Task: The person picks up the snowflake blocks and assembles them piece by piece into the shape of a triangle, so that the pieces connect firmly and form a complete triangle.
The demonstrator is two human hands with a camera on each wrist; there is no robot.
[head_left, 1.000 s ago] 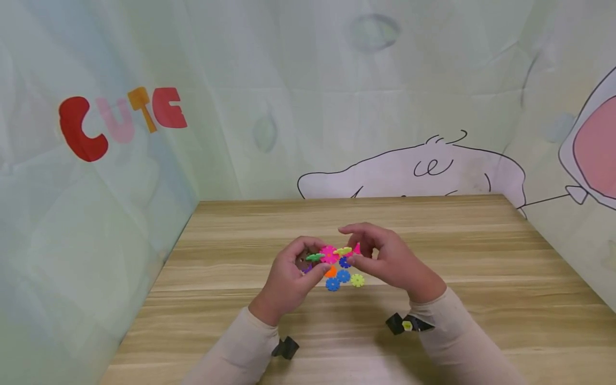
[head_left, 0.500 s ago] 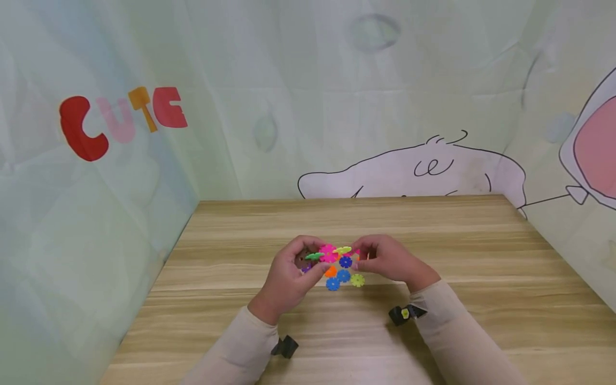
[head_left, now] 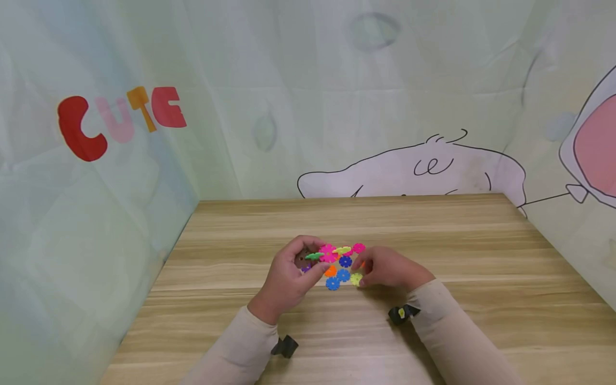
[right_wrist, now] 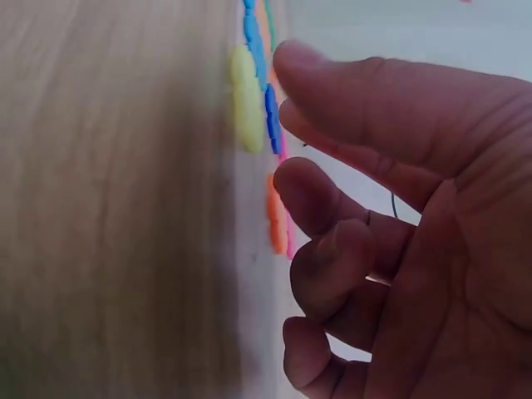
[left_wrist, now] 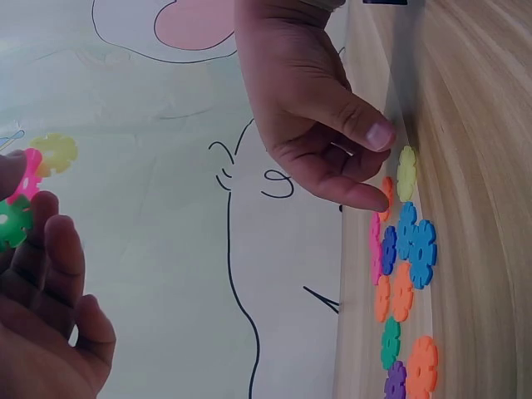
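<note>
Down came the right hand (head_left: 393,269), fingers parted, empty, bringing the loose yellow disc (head_left: 355,279) within reach at nine o'clock; the left hand (head_left: 290,279) pinched the joined pink disc (head_left: 328,252) at yellow's ten o'clock.

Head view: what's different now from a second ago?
The right hand has moved toward the person, its fingertips now by the loose yellow disc, leaving a small pink disc in fuller view. No pick-up or release is visible. The left hand still holds the linked discs; the light blue discs look unmoved.
</note>
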